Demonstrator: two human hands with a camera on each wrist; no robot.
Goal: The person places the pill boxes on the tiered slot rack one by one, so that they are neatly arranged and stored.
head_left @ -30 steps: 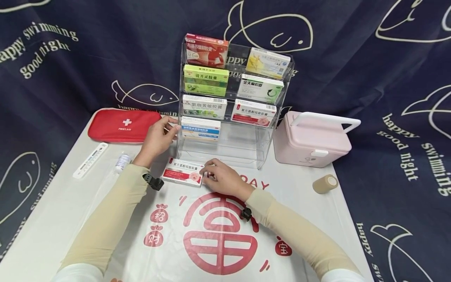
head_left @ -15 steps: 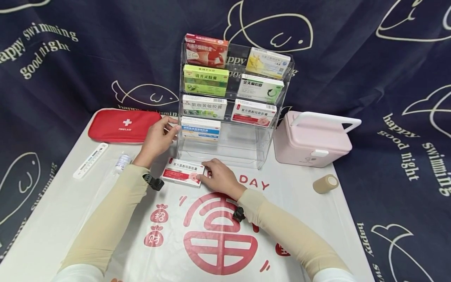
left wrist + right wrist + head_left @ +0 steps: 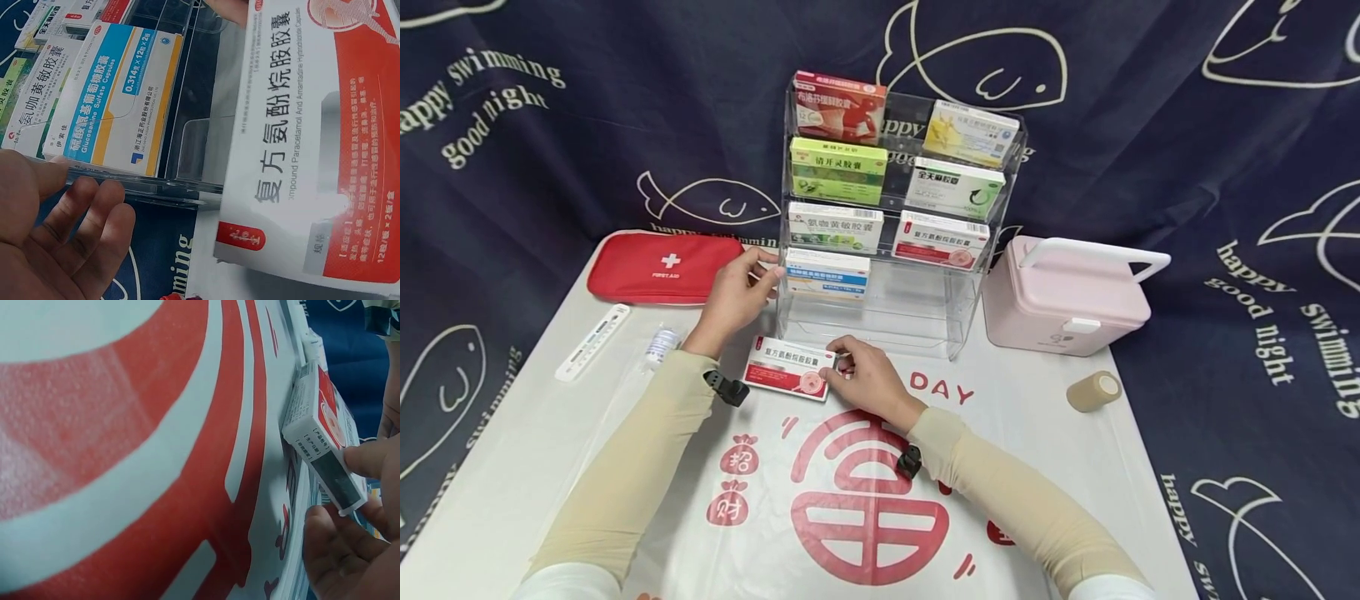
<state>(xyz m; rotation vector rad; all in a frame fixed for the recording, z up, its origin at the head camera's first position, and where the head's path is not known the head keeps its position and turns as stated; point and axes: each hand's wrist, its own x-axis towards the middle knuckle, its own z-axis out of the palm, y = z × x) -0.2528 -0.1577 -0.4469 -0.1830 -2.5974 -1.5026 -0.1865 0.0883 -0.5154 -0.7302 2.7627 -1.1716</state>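
Observation:
My right hand [image 3: 872, 379] pinches the right end of a white and red medicine box [image 3: 786, 367], thumb on its printed face and fingers around the far edge. In the right wrist view this box [image 3: 322, 434] is tilted, its gripped end raised off the table. My left hand [image 3: 739, 293] is at the lower left side of a clear acrylic display rack [image 3: 910, 321], thumb and fingertips at its edge. In the left wrist view the thumb sits right beside a blue and white glucosamine box [image 3: 115, 100] in the rack's lowest filled tier.
Several other medicine boxes fill the upper tiers, including a red one [image 3: 840, 112] and a green one [image 3: 838, 173]. A red first-aid pouch [image 3: 647, 267], a white test strip [image 3: 592, 342] and a small vial [image 3: 661, 346] lie left. A pink case [image 3: 1063, 304] and tan roll [image 3: 1092, 392] stand right.
My right hand has shifted slightly left and taken hold of the box's right end, which has tilted up a little. The left hand has stayed at the rack.

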